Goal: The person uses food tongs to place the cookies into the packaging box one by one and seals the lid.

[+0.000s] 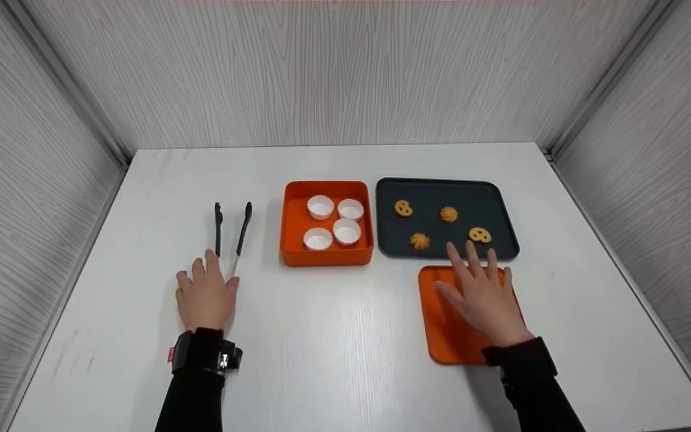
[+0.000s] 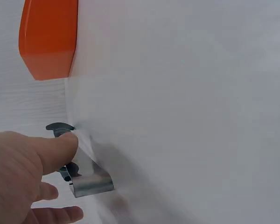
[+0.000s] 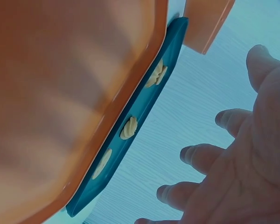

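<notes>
A pair of tongs point(image 1: 243, 231) with black tips and a metal body lies on the table at the left, tips toward the back wall. Over the tongs' near part is my left hand point(image 1: 204, 300), fingers relaxed; in the left wrist view its thumb overlaps the tongs point(image 2: 91, 183), and contact cannot be told. My right hand point(image 1: 486, 306) spreads its fingers above a flat orange tray or lid point(image 1: 440, 339), holding nothing. Just beyond its fingertips lies a dark tray point(image 1: 429, 187) with two pretzel-shaped cookies point(image 1: 480, 235) and two swirled cookies point(image 1: 448, 214).
An orange square box point(image 1: 327, 258) stands mid-table, left of the dark tray, with several white paper cups point(image 1: 318, 239) inside. Grey wood-grain walls point(image 1: 333, 72) enclose the white table point(image 1: 345, 384) at the back and both sides.
</notes>
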Available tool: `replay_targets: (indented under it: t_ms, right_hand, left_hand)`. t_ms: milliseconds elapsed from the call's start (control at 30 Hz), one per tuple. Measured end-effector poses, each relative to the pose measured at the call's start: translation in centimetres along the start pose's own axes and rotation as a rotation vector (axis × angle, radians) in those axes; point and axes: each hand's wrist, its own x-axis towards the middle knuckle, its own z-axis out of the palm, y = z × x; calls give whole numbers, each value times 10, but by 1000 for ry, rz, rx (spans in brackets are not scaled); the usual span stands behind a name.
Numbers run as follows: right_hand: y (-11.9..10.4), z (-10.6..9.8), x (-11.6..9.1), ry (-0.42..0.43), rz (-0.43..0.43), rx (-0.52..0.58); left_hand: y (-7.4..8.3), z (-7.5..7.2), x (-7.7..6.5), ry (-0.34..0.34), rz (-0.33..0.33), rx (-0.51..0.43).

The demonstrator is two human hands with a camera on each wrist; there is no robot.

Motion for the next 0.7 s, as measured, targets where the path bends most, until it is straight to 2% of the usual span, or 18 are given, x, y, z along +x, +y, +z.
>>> replay_targets:
  t_ms: [100,167,400,633,700]
  right_hand:
    - [-3,-1,0,-3,-15,13]
    - [-6,-2,-1,-9,-23,19]
    - [-13,-3,-3,-5,-58,13]
    - [-18,-4,-6,1,-92,12]
    - [-19,-4,-7,3,-102,14]
  left_hand:
    - [1,0,1,53,-14,29]
    - [2,0,2,63,-22,32]
    - [3,-3,0,31,-70,-81]
    - [4,-8,-4,91,-105,-162]
    - [7,-12,-5,89,-122,-187]
